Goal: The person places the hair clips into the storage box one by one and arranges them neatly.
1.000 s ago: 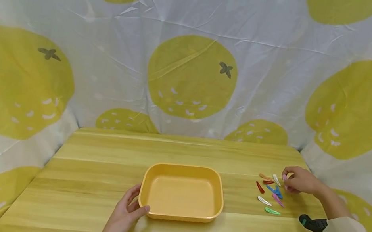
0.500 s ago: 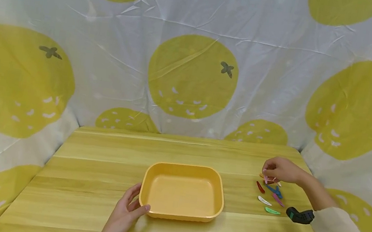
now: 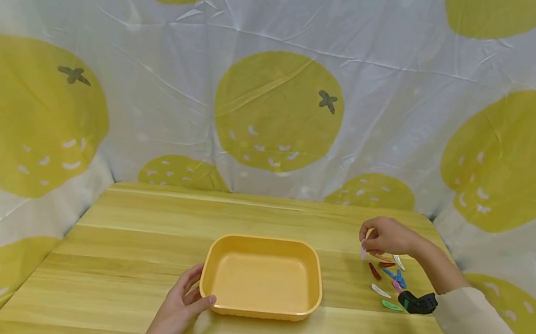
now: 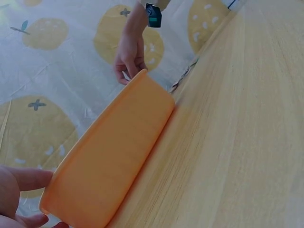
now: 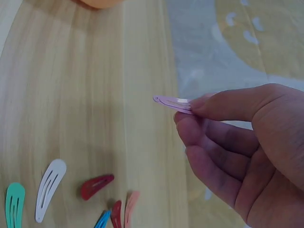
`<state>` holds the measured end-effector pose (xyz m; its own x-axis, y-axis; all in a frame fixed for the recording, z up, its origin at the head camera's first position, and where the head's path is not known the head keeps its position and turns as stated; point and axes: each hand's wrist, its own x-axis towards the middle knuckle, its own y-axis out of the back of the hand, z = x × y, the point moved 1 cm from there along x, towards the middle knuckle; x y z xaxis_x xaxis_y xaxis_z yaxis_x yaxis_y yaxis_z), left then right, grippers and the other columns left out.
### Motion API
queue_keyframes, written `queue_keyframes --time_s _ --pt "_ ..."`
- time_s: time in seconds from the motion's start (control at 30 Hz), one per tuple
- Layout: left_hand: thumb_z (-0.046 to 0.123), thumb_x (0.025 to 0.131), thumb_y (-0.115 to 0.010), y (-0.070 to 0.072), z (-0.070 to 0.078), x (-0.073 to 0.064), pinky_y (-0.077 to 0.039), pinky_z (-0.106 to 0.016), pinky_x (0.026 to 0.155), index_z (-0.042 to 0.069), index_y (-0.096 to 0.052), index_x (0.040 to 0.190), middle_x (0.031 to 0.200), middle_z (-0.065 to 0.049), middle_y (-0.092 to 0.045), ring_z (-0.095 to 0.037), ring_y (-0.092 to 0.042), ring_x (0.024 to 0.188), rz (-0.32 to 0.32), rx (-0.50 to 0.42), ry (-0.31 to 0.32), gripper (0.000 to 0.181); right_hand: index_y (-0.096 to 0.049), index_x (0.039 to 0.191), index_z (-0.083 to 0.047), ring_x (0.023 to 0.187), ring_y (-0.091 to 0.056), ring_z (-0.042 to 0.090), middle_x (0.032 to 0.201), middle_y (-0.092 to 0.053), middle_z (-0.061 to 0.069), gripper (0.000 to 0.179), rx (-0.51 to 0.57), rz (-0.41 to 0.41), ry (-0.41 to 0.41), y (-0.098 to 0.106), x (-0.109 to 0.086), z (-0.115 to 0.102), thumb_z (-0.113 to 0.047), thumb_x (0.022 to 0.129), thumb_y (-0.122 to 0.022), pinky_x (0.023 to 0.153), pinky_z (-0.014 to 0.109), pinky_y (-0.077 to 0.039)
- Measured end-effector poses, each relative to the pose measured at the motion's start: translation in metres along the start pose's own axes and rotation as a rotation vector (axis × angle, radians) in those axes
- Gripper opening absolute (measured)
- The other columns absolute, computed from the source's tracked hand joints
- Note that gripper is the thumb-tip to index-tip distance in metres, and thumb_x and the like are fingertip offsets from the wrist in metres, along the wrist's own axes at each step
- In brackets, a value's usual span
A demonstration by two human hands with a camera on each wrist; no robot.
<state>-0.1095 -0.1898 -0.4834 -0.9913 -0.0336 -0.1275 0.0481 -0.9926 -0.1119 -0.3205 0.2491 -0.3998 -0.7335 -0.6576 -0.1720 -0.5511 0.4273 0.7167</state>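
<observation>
Between thumb and fingertips my right hand (image 3: 389, 235) pinches a light pink snap hair clip (image 5: 172, 102), raised above the table left of the other clips. On the table below lie several more: a green clip (image 5: 15, 204), a white clip (image 5: 50, 190), dark red clips (image 5: 97, 186), blue clips (image 3: 398, 277) and an orange clip (image 5: 131, 209). A darker pink clip (image 3: 396, 286) is partly hidden behind the wrist camera. My left hand (image 3: 181, 310) holds the near left corner of an orange-yellow plastic tray (image 3: 257, 311), thumb at its rim and fingers along the outer side.
The light wooden table (image 3: 147, 241) carries the tray at its middle and the clips on the right. A white curtain (image 3: 290, 20) with yellow fruit prints stands around the back and both sides. A black wrist camera (image 3: 417, 303) sits on my right wrist.
My right hand has carried the light pink clip left, from the right edge of the clips past their left side. My left hand and the tray have stayed put.
</observation>
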Motion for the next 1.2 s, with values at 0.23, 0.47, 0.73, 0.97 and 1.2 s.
queue_keyframes --time_s 0.23,0.47,0.73,0.97,1.2 --pt "0.006 0.092 -0.078 -0.001 0.0 0.0 -0.048 -0.036 0.105 0.004 -0.029 0.158 0.16 -0.02 -0.032 -0.043 -0.037 0.143 0.004 0.006 0.002 0.083 -0.066 0.093 -0.006 0.065 -0.062 0.019 0.078 -0.071 0.011 0.007 -0.064 -0.002 0.02 -0.003 0.017 -0.015 -0.003 0.099 -0.065 0.06 0.03 -0.05" --pt "0.007 0.091 -0.079 -0.001 0.001 0.0 -0.049 -0.034 0.103 0.004 -0.03 0.158 0.159 -0.019 -0.034 -0.042 -0.04 0.142 0.012 0.012 0.003 0.083 -0.066 0.093 -0.006 0.069 -0.067 0.02 0.079 -0.072 0.009 0.008 -0.07 -0.039 0.055 -0.01 0.034 -0.035 -0.002 0.1 -0.064 0.063 0.032 -0.054" --pt "0.008 0.092 -0.078 0.0 0.002 -0.001 -0.049 -0.036 0.104 0.004 -0.029 0.158 0.159 -0.019 -0.033 -0.041 -0.04 0.142 0.012 0.01 0.006 0.082 -0.066 0.093 -0.008 0.067 -0.066 0.021 0.078 -0.073 0.009 0.009 -0.106 -0.098 0.09 -0.021 0.057 -0.055 -0.003 0.099 -0.062 0.06 0.028 -0.05" --pt "0.007 0.091 -0.079 0.0 0.001 0.0 -0.049 -0.035 0.103 0.003 -0.031 0.158 0.158 -0.02 -0.034 -0.043 -0.041 0.141 0.021 0.024 -0.001 0.082 -0.066 0.092 -0.007 0.067 -0.067 0.026 0.078 -0.074 0.009 0.009 -0.121 -0.148 0.114 -0.033 0.073 -0.073 -0.002 0.098 -0.061 0.056 0.026 -0.047" --pt "0.005 0.091 -0.079 0.0 -0.001 0.001 -0.051 -0.034 0.101 0.003 -0.032 0.157 0.158 -0.02 -0.035 -0.041 -0.042 0.14 0.023 0.007 0.007 0.081 -0.065 0.093 -0.006 0.064 -0.061 0.032 0.078 -0.074 0.006 0.011 -0.103 -0.182 0.121 -0.045 0.086 -0.086 -0.001 0.101 -0.059 0.055 0.027 -0.044"
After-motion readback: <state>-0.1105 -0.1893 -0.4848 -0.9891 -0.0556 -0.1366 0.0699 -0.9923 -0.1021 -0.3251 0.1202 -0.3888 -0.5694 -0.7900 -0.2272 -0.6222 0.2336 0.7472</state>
